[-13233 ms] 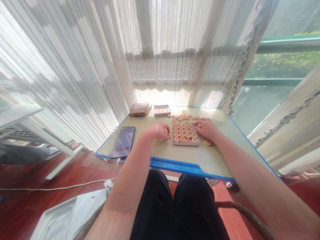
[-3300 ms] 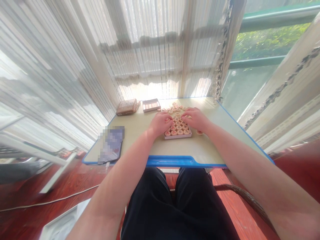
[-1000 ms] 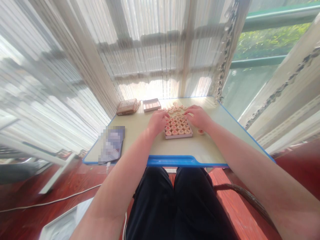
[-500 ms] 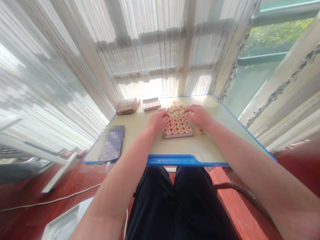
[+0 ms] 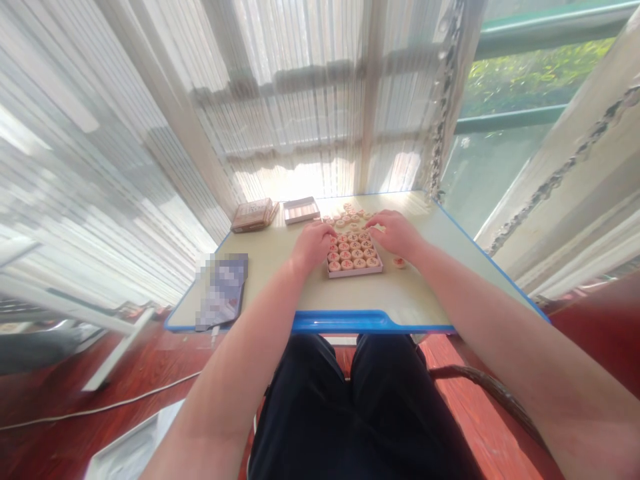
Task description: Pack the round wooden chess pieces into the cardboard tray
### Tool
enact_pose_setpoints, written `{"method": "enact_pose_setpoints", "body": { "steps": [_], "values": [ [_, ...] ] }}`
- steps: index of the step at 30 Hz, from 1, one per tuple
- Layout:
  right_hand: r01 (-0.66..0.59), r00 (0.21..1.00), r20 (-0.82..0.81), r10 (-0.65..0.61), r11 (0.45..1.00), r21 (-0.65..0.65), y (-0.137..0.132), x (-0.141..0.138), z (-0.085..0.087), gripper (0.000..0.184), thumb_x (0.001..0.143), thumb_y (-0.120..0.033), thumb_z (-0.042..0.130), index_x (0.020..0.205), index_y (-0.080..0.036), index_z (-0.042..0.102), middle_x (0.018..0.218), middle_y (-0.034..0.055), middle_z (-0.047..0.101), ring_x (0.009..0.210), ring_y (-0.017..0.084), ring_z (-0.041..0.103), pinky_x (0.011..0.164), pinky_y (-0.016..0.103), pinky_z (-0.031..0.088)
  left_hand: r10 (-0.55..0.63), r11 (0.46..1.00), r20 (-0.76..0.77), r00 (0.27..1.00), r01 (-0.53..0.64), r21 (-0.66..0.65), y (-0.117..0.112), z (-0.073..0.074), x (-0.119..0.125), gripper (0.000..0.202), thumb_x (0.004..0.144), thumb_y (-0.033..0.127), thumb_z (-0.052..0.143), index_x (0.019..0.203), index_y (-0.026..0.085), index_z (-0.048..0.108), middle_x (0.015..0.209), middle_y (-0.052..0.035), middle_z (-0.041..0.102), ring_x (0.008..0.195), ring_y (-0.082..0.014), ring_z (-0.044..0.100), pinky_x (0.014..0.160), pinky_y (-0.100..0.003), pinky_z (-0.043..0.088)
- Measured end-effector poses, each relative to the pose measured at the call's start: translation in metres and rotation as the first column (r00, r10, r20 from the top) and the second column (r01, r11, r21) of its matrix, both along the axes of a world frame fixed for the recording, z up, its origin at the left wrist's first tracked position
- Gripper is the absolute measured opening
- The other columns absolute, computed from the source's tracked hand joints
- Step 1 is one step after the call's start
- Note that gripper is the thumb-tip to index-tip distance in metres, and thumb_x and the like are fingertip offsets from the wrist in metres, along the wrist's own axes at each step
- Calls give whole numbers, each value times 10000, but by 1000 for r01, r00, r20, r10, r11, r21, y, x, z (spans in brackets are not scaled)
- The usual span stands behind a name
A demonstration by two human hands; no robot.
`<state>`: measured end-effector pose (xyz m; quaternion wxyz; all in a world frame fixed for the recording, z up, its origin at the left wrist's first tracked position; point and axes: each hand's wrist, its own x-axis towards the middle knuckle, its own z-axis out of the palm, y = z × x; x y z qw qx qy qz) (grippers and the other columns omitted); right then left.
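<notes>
A shallow box (image 5: 356, 272) holds rows of round xiangqi pieces (image 5: 358, 253) with red and dark characters. My left hand (image 5: 314, 244) rests at its far left corner. Its fingers are bent together over the edge, and what lies beneath them is hidden. At the far right corner is my right hand (image 5: 396, 233), thumb and forefinger slightly apart beside the back row, with no piece visible between them. One loose piece (image 5: 399, 263) lies right of the box, under my right wrist. Behind the box several more pieces (image 5: 347, 215) are scattered, some stacked.
An open shallow tray (image 5: 301, 211) stands at the back, beside a stack of brown flat cases (image 5: 253, 215). A blurred-out flat device (image 5: 227, 293) with a cable lies at the table's left. The table (image 5: 270, 287) has a blue raised rim; curtains (image 5: 300, 120) hang behind.
The view has shifted slightly. Both hands stay at the far corners of the box, and the pieces in it look the same.
</notes>
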<state>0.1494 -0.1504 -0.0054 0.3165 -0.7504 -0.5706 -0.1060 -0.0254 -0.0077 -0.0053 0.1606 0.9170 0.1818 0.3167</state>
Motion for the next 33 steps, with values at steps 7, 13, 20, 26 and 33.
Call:
{"method": "enact_pose_setpoints", "body": {
  "steps": [7,13,20,26,33],
  "values": [
    [-9,1000,-8,9,1000,-17,0,0,0,193,784,-240,535,855,-197,709,921,81,643,944,243,552,873,385,422,1,1000,-16,1000,-1,-10,-2,0,-1,294,748,102,413,754,204,688,861,-26,663,917,-183,572,890,-310,446],
    [-1,1000,-10,0,999,-36,1,0,0,208,787,-237,524,870,-196,710,943,83,641,968,247,546,893,392,412,68,998,-54,996,-67,20,-1,3,-2,236,774,192,459,800,186,694,909,-56,666,934,-210,576,902,-333,441],
    [2,1000,-21,-3,999,-47,-1,-3,2,205,783,-225,526,863,-185,711,952,89,644,969,251,547,898,402,412,108,994,-127,986,-107,16,3,0,-4,184,757,273,537,815,192,693,921,-62,661,938,-217,589,899,-331,445],
    [-1,1000,-9,0,999,-40,-1,-2,2,197,782,-226,530,852,-195,711,940,84,644,967,246,550,887,393,418,96,995,-130,987,-95,11,2,1,-4,181,756,274,540,818,197,692,910,-55,661,926,-212,591,898,-328,446],
    [-11,1000,-4,11,999,-51,0,-1,1,195,780,-228,530,841,-200,712,938,81,653,961,248,554,886,403,420,120,993,-97,988,-119,22,1,1,-4,188,761,245,522,822,198,694,902,-54,660,901,-205,588,856,-313,460]
  ]
}}
